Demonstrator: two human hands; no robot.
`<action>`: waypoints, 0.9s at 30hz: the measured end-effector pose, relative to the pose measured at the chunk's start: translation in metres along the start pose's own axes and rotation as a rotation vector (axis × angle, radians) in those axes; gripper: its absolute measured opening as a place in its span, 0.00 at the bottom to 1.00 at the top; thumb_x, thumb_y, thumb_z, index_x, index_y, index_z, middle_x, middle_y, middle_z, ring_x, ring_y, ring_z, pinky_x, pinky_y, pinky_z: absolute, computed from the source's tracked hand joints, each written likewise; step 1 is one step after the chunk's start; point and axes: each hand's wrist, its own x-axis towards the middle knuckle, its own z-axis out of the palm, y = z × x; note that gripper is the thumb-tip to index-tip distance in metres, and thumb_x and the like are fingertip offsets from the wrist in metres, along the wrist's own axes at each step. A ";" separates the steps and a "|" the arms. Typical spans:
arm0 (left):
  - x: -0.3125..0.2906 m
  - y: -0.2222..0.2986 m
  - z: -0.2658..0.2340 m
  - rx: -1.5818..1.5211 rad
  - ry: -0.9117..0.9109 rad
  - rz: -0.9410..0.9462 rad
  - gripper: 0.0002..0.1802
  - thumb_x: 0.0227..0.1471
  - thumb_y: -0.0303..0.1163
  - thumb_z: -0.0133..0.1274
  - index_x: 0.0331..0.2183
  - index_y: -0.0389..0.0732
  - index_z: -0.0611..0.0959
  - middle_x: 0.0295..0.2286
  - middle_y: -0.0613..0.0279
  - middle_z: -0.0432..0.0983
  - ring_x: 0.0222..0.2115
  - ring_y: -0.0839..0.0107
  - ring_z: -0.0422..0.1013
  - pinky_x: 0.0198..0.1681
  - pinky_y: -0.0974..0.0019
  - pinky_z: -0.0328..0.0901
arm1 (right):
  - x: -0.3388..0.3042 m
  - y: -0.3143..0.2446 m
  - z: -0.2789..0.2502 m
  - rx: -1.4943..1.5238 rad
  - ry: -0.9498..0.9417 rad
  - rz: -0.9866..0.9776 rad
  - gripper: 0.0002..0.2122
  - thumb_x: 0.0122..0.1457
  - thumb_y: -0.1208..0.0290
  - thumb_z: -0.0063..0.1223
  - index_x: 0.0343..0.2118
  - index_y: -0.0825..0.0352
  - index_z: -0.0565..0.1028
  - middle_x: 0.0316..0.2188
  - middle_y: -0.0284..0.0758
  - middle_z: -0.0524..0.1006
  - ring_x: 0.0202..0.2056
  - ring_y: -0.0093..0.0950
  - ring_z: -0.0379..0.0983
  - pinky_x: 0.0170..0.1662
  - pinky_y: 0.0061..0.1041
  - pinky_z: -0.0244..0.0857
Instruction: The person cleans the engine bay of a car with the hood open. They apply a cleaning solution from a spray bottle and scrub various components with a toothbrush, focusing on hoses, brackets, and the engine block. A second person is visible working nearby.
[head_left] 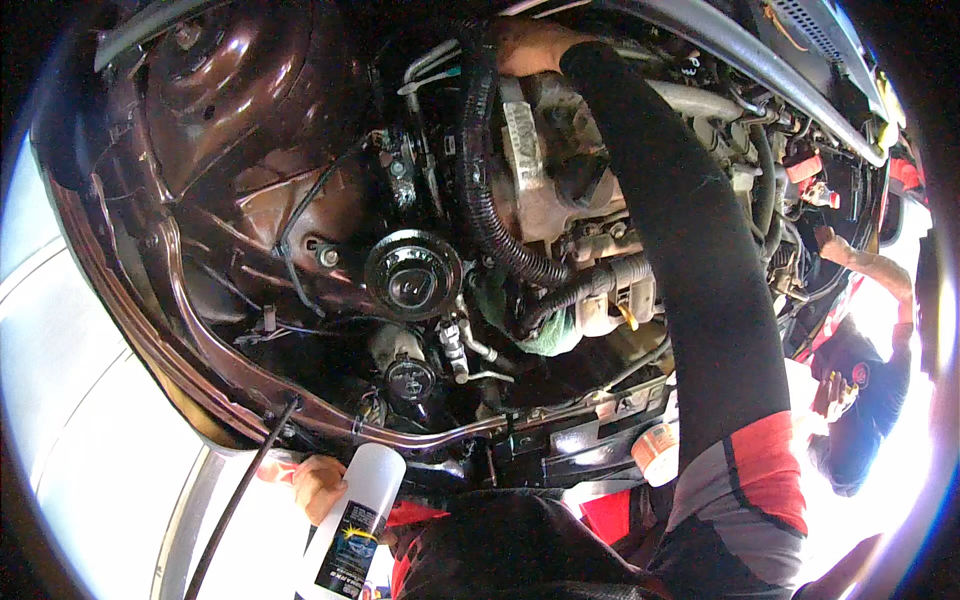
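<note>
At the lower left, my left hand [318, 488] has curled fingers against a white spray can [374, 478] with a dark label; its forearm is out of sight. The can tilts, its top toward the engine bay. My right arm, in a black sleeve, stretches across the engine [560, 140] to the far side. There only the back and wrist of my right hand [535, 50] show; its fingers are hidden behind a ribbed black hose [478, 170] and engine parts. Nearer, a green cloth [548, 335] is tucked beside the engine under a hose.
A thin prop rod [240, 500] rises by the left hand. Round black caps [413, 280] sit left of the engine. An orange-labelled tub [656, 455] stands at the front edge. On the right, a co-worker in a dark shirt [865, 390] has one hand [838, 248] at the engine bay.
</note>
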 end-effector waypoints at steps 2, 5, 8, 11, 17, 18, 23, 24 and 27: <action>-0.004 0.000 -0.001 0.002 0.003 -0.001 0.40 0.29 0.46 0.78 0.41 0.31 0.80 0.23 0.57 0.73 0.19 0.60 0.70 0.23 0.59 0.64 | 0.003 0.000 0.010 0.067 0.091 0.138 0.13 0.63 0.62 0.56 0.42 0.65 0.83 0.38 0.47 0.84 0.41 0.47 0.82 0.45 0.46 0.75; -0.009 0.000 -0.001 0.007 0.013 0.005 0.43 0.28 0.48 0.79 0.42 0.30 0.80 0.23 0.57 0.73 0.19 0.60 0.70 0.23 0.59 0.64 | 0.012 -0.012 0.003 0.066 -0.095 0.250 0.17 0.57 0.59 0.56 0.42 0.66 0.85 0.40 0.49 0.85 0.46 0.50 0.82 0.49 0.47 0.76; -0.008 0.002 0.002 0.015 0.037 0.037 0.46 0.28 0.51 0.80 0.43 0.29 0.80 0.23 0.57 0.73 0.19 0.61 0.69 0.23 0.59 0.63 | 0.000 -0.027 -0.037 0.045 -0.186 0.282 0.17 0.57 0.58 0.57 0.41 0.64 0.86 0.39 0.51 0.85 0.45 0.49 0.83 0.48 0.48 0.76; -0.003 0.002 0.008 0.029 0.073 0.083 0.48 0.27 0.53 0.80 0.44 0.29 0.80 0.23 0.57 0.73 0.19 0.61 0.69 0.23 0.59 0.63 | -0.058 -0.057 -0.080 0.035 0.018 0.445 0.17 0.58 0.54 0.58 0.40 0.62 0.87 0.45 0.52 0.84 0.49 0.41 0.83 0.51 0.46 0.76; -0.021 -0.006 0.009 0.092 0.095 0.107 0.50 0.28 0.55 0.81 0.46 0.28 0.80 0.23 0.57 0.74 0.18 0.60 0.68 0.22 0.58 0.63 | -0.235 -0.173 -0.117 0.388 0.534 0.798 0.15 0.68 0.63 0.53 0.49 0.66 0.82 0.43 0.50 0.84 0.47 0.47 0.82 0.49 0.43 0.74; -0.028 -0.001 0.005 0.144 0.022 -0.014 0.49 0.29 0.52 0.80 0.47 0.30 0.80 0.25 0.57 0.74 0.20 0.60 0.68 0.25 0.58 0.64 | -0.261 -0.201 -0.117 0.461 0.639 0.802 0.15 0.69 0.64 0.53 0.51 0.66 0.82 0.44 0.49 0.84 0.47 0.48 0.82 0.49 0.40 0.73; -0.027 0.014 0.012 0.098 0.087 -0.126 0.40 0.31 0.37 0.77 0.49 0.37 0.79 0.41 0.58 0.77 0.40 0.61 0.75 0.48 0.59 0.69 | -0.385 -0.357 -0.110 0.530 0.692 0.805 0.11 0.66 0.75 0.56 0.48 0.70 0.82 0.36 0.50 0.79 0.38 0.51 0.78 0.41 0.43 0.72; -0.018 0.009 0.018 0.096 0.108 -0.208 0.40 0.31 0.34 0.76 0.49 0.38 0.79 0.44 0.58 0.78 0.44 0.61 0.76 0.54 0.59 0.70 | -0.408 -0.385 -0.110 0.544 0.636 0.808 0.11 0.66 0.76 0.56 0.48 0.70 0.82 0.36 0.50 0.78 0.37 0.51 0.78 0.40 0.43 0.72; -0.005 -0.001 0.030 -0.023 0.208 -0.016 0.39 0.35 0.33 0.75 0.51 0.39 0.76 0.48 0.58 0.76 0.48 0.61 0.75 0.57 0.59 0.69 | -0.465 -0.454 -0.116 0.670 0.517 0.915 0.11 0.68 0.76 0.54 0.50 0.71 0.81 0.32 0.45 0.74 0.30 0.42 0.73 0.35 0.38 0.66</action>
